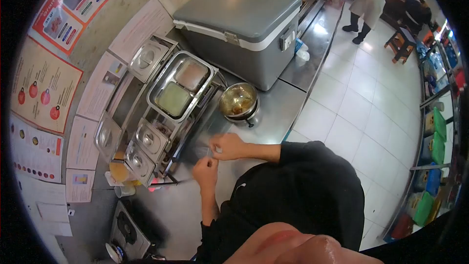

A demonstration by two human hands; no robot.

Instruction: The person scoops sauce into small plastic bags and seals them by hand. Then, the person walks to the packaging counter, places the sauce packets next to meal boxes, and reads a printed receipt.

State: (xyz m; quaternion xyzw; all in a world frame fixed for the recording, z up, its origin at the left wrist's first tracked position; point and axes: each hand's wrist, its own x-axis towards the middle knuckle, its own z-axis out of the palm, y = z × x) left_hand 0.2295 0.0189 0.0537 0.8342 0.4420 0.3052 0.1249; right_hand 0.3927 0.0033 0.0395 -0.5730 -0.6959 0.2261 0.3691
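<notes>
Over the steel counter (178,220), my right hand (227,146) has its fingers curled closed. My left hand (205,172) is just below it in the view, also closed, with thumb and fingers pressed together. The two hands are close together. Something thin and clear may lie between or beside them, but it is too faint to make out. Nearest to my right hand is a metal bowl (238,99) with some brown bits inside. Left of both hands stands a rack with lidded steel containers (150,138) and an open tray (157,80) holding two filled tubs, one pale green, one pinkish.
A large grey cooler box (237,17) stands behind the bowl. A stove (128,230) is at the lower left, near a cup (125,190). Posters (46,85) cover the wall. Another person (370,2) stands on the tiled floor near a stool (401,45); shelves line the right.
</notes>
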